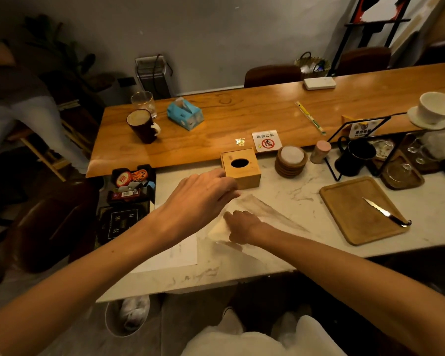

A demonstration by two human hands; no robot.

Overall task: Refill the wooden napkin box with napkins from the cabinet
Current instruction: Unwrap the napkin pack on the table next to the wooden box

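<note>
Standing upright, the wooden napkin box (pixel 244 176) shows an oval slot.

You've got 1 wooden napkin box (pixel 240 167), 1 blue tissue pack (pixel 185 114), 2 mugs: brown mug (pixel 141 125), black mug (pixel 355 158). Also 1 knife (pixel 385 213), 1 coaster stack (pixel 290 161).

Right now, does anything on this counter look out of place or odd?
A bare serrated knife lies loose, diagonal on the rectangular wooden tray. The square wooden napkin box shows only a dark oval hole, no napkin poking out; the right hand grips a clear plastic napkin pack near it.
</note>
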